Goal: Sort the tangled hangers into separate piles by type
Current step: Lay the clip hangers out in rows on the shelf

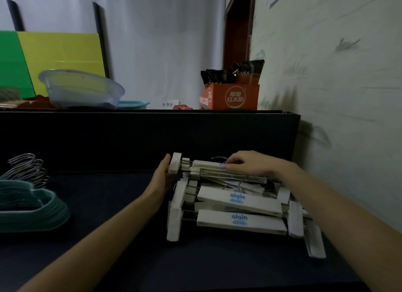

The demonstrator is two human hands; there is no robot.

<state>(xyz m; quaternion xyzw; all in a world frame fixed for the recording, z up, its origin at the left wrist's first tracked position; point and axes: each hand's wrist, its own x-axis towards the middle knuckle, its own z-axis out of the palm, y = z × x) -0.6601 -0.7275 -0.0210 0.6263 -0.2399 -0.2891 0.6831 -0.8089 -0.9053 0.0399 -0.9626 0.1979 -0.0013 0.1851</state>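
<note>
A pile of white clip hangers (239,206) with blue lettering lies on the dark table, right of centre. The topmost white hanger (208,168) sits across the back of that pile. My right hand (248,163) rests on its bar with fingers curled over it. The flat palm of my left hand (163,174) presses against the clip at its left end. At the far left a stack of teal hangers (32,204) with metal hooks (28,167) lies flat on the table.
A dark raised ledge (152,137) runs behind the table. It carries a clear plastic basin (82,89), a blue basket (134,104), an orange snack box (230,95) and green and yellow boards (54,54). A wall (337,74) closes the right side.
</note>
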